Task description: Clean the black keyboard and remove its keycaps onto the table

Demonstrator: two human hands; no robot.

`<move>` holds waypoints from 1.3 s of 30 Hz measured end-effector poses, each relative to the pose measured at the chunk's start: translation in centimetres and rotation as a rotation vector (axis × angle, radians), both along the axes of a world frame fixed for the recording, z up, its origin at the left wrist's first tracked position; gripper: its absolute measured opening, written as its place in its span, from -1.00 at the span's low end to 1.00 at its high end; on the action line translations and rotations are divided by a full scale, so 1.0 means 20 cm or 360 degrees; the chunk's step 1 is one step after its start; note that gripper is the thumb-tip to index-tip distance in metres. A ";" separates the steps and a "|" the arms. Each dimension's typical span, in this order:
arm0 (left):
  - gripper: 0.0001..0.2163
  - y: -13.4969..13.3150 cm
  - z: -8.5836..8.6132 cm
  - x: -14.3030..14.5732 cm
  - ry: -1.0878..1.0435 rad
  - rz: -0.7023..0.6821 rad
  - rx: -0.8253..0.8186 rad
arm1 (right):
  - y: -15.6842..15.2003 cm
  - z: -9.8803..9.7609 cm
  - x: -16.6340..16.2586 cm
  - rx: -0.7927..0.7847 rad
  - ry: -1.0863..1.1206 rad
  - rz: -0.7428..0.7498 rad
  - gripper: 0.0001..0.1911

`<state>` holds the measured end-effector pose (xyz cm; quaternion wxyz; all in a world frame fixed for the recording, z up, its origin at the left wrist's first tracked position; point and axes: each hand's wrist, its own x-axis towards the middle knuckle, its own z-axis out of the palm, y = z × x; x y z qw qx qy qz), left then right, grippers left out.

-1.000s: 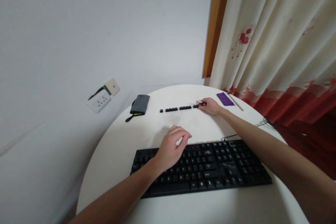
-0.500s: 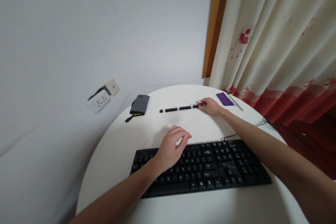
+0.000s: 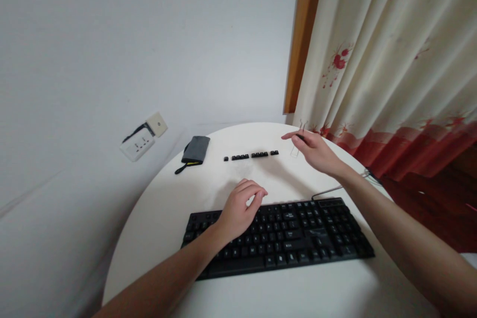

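A black keyboard point(image 3: 290, 241) lies on the round white table point(image 3: 167, 208). My left hand point(image 3: 240, 208) rests on the keyboard's upper left part, fingers curled loosely with nothing in them. My right hand point(image 3: 316, 151) is lifted above the table's far right side, fingers pinched on a thin wire key puller point(image 3: 300, 131). A row of loose black keycaps point(image 3: 251, 155) lies on the table just left of that hand.
A grey pouch point(image 3: 194, 150) with a black strap lies at the table's far left. A wall socket point(image 3: 138, 143) sits on the white wall. A cream and red curtain point(image 3: 391, 69) hangs at right. The keyboard cable point(image 3: 331, 190) runs off right.
My right hand has lifted off the end of the keycap row and drawn back to the right with the puller. The left hand has stayed on the keyboard. The view shifted slightly.
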<state>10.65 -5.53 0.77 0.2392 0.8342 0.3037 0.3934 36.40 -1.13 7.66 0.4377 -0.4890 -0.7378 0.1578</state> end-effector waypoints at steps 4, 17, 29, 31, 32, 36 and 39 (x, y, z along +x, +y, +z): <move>-0.76 0.00 0.00 0.00 0.0028 0.0007 0.0016 | -0.24 -0.07 -0.09 -0.0169 0.0023 0.0109 -0.73; -0.78 0.01 0.00 -0.01 0.0080 0.0013 -0.0014 | -0.34 -0.25 -0.15 -0.0370 -0.0136 0.0378 -0.81; -0.77 0.01 0.01 0.00 0.0087 -0.0004 -0.0031 | -0.32 -0.31 -0.14 -0.0422 -0.0404 0.0213 -0.67; -0.76 0.01 0.01 0.00 0.0104 0.0004 -0.0035 | -0.31 -0.34 -0.15 -0.0476 -0.0314 0.0168 -0.64; -0.76 0.01 0.01 0.00 0.0110 0.0008 -0.0039 | -0.30 -0.35 -0.16 -0.0500 -0.0255 0.0154 -0.64; -0.77 0.01 0.01 0.00 0.0118 0.0004 -0.0051 | -0.26 -0.40 -0.16 -0.0735 0.0060 0.0037 -0.64; -0.77 0.01 0.01 0.00 0.0120 -0.0003 -0.0057 | -0.25 -0.41 -0.17 -0.0808 0.0322 0.0034 -0.64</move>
